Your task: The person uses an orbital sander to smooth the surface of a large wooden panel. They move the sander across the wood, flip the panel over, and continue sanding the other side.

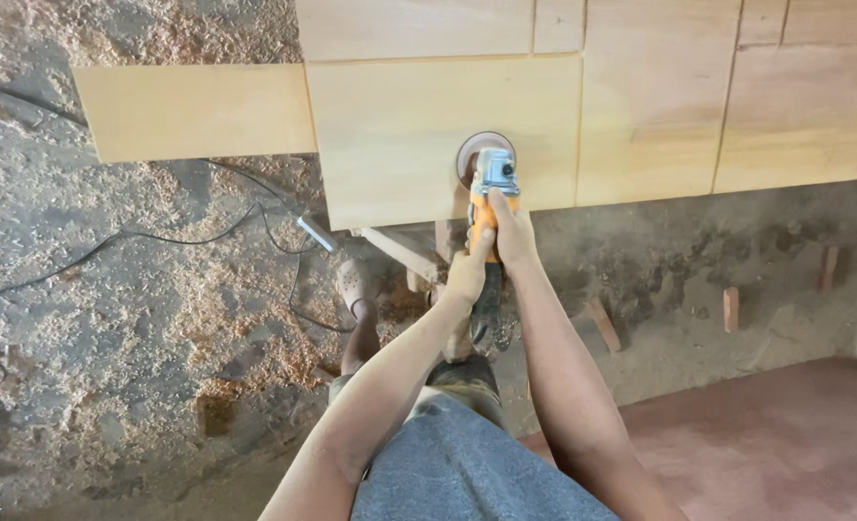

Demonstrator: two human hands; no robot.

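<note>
Both hands, left [467,275] and right [512,232], clamp the orange grinder [491,188]; stiff, probably heavy, its disc on the panel [419,135].

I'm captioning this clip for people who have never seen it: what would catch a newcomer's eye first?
The orange power sander at centre, held by both the left hand and right hand, its round disc pressed against the pale wooden panel. Next, the wood shavings spread across the floor at left, crossed by black cables.
</note>
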